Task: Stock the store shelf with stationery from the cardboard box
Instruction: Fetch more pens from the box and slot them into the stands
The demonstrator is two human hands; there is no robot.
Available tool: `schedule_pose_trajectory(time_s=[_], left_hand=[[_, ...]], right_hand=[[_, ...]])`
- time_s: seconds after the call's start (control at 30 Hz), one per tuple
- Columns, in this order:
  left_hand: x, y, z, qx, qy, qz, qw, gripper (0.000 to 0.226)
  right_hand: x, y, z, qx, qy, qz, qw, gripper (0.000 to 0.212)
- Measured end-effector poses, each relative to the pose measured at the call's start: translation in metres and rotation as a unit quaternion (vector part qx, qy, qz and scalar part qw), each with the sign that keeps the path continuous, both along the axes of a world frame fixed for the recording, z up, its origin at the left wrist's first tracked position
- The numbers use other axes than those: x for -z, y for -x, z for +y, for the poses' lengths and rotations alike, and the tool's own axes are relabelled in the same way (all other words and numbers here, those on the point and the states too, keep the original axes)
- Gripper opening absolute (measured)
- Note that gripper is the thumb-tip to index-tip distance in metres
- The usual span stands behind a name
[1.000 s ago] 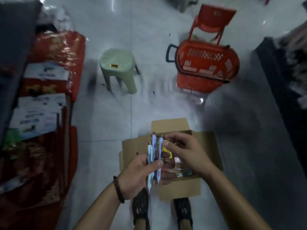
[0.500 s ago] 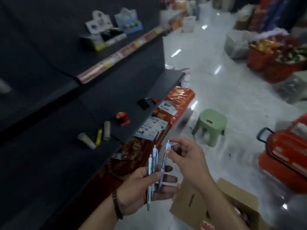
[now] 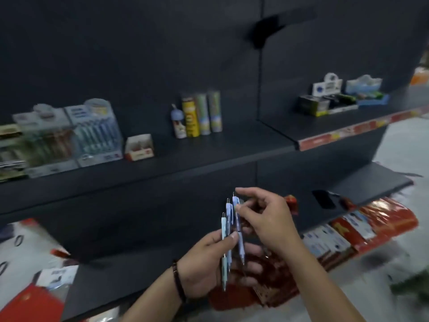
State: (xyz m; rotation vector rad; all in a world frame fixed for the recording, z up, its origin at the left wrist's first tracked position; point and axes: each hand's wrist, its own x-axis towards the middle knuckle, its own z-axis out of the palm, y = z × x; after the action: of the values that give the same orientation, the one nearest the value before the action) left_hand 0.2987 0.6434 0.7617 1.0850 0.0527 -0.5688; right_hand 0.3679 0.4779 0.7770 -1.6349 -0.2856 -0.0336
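Pens (image 3: 228, 228) rose below shelf edge (image 3: 162, 168), left hand (image 3: 204, 263) gripping.

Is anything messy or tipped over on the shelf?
Nothing stands out. The tubes stand upright on the shelf, and the pen packs sit side by side. The left hand holds three pens neatly while the right hand pinches one.

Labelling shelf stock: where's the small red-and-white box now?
Head view, left of centre: red-and-white box on the upper shelf, between the pen display packs and the upright tubes.
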Motion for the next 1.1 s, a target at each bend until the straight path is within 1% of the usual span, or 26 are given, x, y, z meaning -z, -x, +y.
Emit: schedule_pose_trajectory(time_s=[0.13, 0.27, 0.33, 0.47, 0.53, 0.63, 0.73, 0.8, 0.87, 0.93, 1.0, 1.03, 1.1], left_hand=[[-0.017, -0.013, 0.102, -0.027, -0.011, -0.022, 0.999, 0.033], [-0.03, -0.024, 0.187, -0.104, -0.019, -0.023, 0.994, 0.023], [-0.032, -0.03, 0.222, -0.14, -0.028, -0.022, 0.99, 0.02], [-0.031, -0.047, 0.281, -0.203, -0.066, -0.051, 0.976, 0.02], [-0.03, -0.059, 0.306, -0.226, -0.074, -0.047, 0.97, 0.02], [-0.034, -0.079, 0.336, -0.27, -0.053, -0.027, 0.961, 0.02], [-0.041, -0.108, 0.361, -0.321, -0.003, 0.001, 0.947, 0.02], [-0.046, -0.127, 0.375, -0.359, 0.012, -0.003, 0.933, 0.022], [-0.048, -0.145, 0.391, -0.388, 0.016, -0.017, 0.921, 0.024], [-0.047, -0.158, 0.407, -0.388, 0.007, -0.048, 0.92, 0.017], [-0.043, -0.169, 0.422, -0.377, -0.038, -0.091, 0.921, 0.007], [-0.041, -0.174, 0.428, -0.373, -0.063, -0.112, 0.919, 0.007], [-0.038, -0.183, 0.437, -0.374, -0.096, -0.138, 0.912, 0.015]], right_hand=[[-0.019, -0.024, 0.104, -0.03, 0.002, -0.02, 0.999, 0.034], [-0.035, -0.05, 0.187, -0.044, 0.024, -0.07, 0.996, 0.031], [-0.045, -0.061, 0.222, -0.057, 0.023, -0.083, 0.995, 0.03], [-0.065, -0.092, 0.278, -0.08, 0.028, -0.105, 0.991, 0.031], [-0.072, -0.114, 0.304, -0.084, 0.027, -0.122, 0.989, 0.031], [-0.083, -0.148, 0.336, -0.087, 0.018, -0.151, 0.984, 0.03], [-0.092, -0.185, 0.364, -0.093, 0.01, -0.164, 0.982, 0.029], [-0.096, -0.209, 0.382, -0.091, 0.021, -0.179, 0.979, 0.029], [-0.097, -0.231, 0.399, -0.081, 0.035, -0.199, 0.976, 0.026], [-0.097, -0.25, 0.415, -0.059, 0.057, -0.23, 0.97, 0.023], [-0.094, -0.269, 0.431, -0.04, 0.079, -0.25, 0.964, 0.021], [-0.093, -0.277, 0.438, -0.037, 0.094, -0.251, 0.963, 0.02], [-0.09, -0.29, 0.45, -0.032, 0.12, -0.249, 0.961, 0.018]])
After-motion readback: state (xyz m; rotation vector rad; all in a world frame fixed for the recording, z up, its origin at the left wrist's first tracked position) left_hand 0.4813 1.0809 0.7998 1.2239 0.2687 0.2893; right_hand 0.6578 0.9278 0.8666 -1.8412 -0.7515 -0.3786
